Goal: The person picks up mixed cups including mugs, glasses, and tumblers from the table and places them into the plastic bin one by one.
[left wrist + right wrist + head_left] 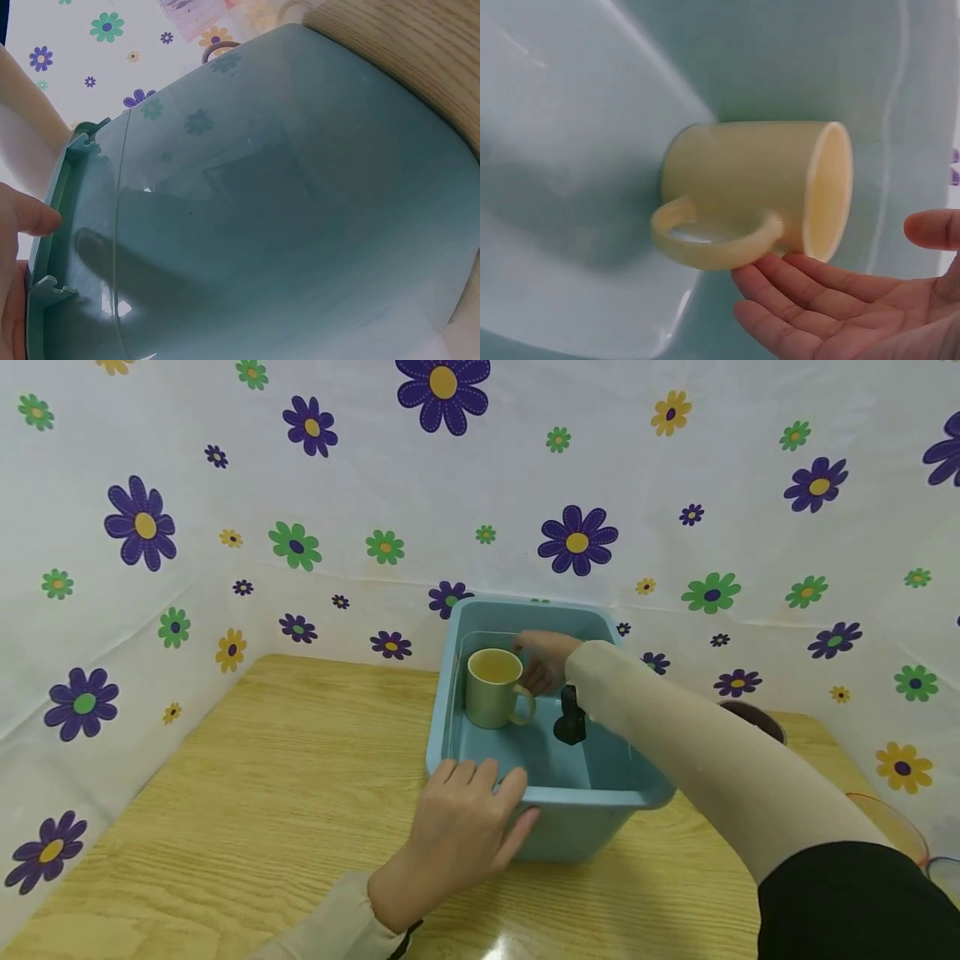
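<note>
A pale yellow mug (491, 693) stands upright inside a blue plastic bin (555, 797), near its left wall. My right hand (546, 658) reaches into the bin, on the handle side of the mug. In the right wrist view its fingers (802, 289) are extended, with tips at the mug's handle (720, 253) and rim, while the thumb stays apart from the mug. My left hand (457, 818) holds the bin's near rim, fingers over the edge and thumb on the outer side.
The bin stands on a wood-grain table (300, 793) against a flower-printed cloth (360, 485). Behind my right arm is a dark brown, round-rimmed object (757, 720), partly hidden. A red-rimmed, see-through item (892, 827) lies at the right edge.
</note>
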`<state>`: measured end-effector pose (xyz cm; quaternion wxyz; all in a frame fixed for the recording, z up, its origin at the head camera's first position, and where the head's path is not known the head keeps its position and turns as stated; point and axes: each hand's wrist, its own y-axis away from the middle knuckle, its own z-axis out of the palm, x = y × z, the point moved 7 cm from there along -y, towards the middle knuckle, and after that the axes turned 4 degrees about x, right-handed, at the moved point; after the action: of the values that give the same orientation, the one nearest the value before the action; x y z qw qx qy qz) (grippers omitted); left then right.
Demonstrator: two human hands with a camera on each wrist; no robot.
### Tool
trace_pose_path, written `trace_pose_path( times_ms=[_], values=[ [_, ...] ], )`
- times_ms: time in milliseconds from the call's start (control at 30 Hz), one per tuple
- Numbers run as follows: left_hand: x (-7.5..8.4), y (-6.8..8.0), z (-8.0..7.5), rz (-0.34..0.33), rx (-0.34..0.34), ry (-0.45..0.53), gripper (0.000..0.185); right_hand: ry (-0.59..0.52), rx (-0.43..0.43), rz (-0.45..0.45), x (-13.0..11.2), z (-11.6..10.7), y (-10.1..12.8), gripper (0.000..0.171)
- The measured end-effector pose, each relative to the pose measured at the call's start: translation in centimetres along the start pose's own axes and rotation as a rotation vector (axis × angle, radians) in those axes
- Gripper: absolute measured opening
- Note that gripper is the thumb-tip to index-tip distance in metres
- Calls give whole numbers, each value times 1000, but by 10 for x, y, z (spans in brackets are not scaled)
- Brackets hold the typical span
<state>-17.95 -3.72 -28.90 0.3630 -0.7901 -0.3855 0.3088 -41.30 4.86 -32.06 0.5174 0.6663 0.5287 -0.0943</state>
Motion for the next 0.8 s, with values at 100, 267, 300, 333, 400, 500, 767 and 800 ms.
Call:
trace_pose_path(
  times_ms=[100,267,300,333,400,500,767,800],
  values=[
    [0,-1,0,3,3,-3,31,-6,-41,-5,-6,-4,9,62],
    [0,-1,0,10,1,-14,33,-9,-182,-51,-15,-9,23,64],
    [0,0,0,9,1,-13,34,0,-220,-71,-17,-10,26,64],
    [0,0,0,9,0,-14,34,12,-258,-95,-18,-11,30,65],
    [0,0,1,9,-1,-15,34,28,-324,-148,-21,-13,38,65],
    [0,1,1,10,1,-15,33,49,-375,-251,-24,-19,52,66],
    [1,1,1,9,-3,-14,33,-24,-399,-449,-14,-43,84,67],
    [1,1,1,8,-5,-14,33,-38,-410,-477,-12,-47,88,66]
  ],
)
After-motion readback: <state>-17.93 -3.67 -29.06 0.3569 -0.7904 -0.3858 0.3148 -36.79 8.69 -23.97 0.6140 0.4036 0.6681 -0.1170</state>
